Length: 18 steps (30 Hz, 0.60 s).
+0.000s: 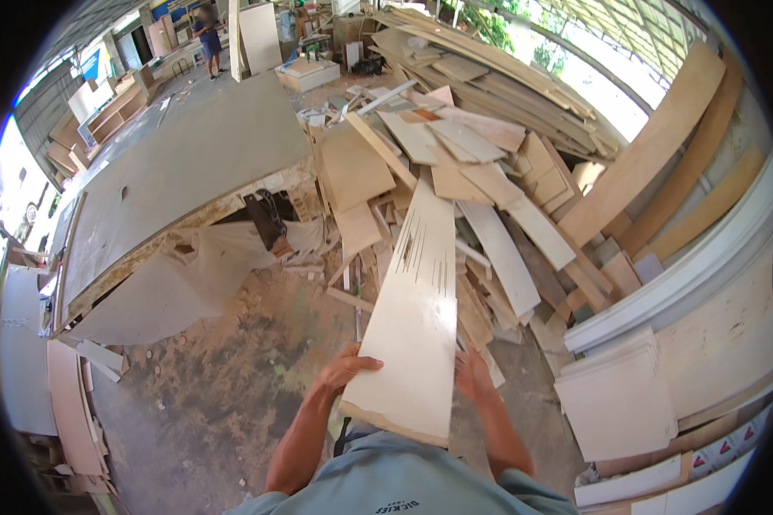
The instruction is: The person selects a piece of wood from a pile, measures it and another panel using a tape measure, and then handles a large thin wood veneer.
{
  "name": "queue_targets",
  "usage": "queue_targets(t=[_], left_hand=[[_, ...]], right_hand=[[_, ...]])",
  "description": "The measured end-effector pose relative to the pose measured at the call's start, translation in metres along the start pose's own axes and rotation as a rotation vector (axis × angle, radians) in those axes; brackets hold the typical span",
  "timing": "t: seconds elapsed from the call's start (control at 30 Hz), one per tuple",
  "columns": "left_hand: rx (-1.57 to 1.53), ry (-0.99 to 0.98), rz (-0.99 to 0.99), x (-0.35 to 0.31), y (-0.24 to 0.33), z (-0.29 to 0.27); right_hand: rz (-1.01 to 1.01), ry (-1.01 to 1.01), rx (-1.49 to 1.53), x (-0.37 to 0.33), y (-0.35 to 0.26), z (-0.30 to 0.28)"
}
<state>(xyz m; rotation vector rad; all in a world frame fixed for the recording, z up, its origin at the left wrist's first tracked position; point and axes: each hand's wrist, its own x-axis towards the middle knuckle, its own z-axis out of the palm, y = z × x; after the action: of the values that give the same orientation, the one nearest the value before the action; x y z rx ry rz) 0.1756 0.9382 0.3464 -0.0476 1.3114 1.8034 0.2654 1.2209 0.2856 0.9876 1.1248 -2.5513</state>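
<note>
A long white board (412, 326) with a rough, chipped near end stretches away from my waist toward the scrap pile. Dark parallel slits and a small broken patch mark its farther half. My left hand (349, 367) grips the board's left edge, thumb on top and fingers underneath. At the right edge is my right hand (472, 374), held against the board with its fingers partly hidden. The board's far end reaches the heap of wood offcuts (361, 176), where loose panels and strips lie at many angles.
A large grey-topped table (206, 146) stands at left, plastic sheeting (180, 275) hanging from its side. Long planks (661, 146) lean at right, above stacked white panels (618, 395). Sawdust covers the floor (215, 403). Another person (207, 41) stands far back at left.
</note>
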Motion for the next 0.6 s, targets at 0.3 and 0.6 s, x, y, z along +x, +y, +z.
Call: queue_targets(t=[0.3, 0.6], left_hand=[[0.279, 0.079, -0.024, -0.170, -0.007, -0.037], [0.693, 0.153, -0.031, -0.374, 0.072, -0.072]], right_hand=[[0.239, 0.089, 0.271, -0.046, 0.131, 0.087], [0.394, -0.305, 0.259, -0.153, 0.219, 0.232]])
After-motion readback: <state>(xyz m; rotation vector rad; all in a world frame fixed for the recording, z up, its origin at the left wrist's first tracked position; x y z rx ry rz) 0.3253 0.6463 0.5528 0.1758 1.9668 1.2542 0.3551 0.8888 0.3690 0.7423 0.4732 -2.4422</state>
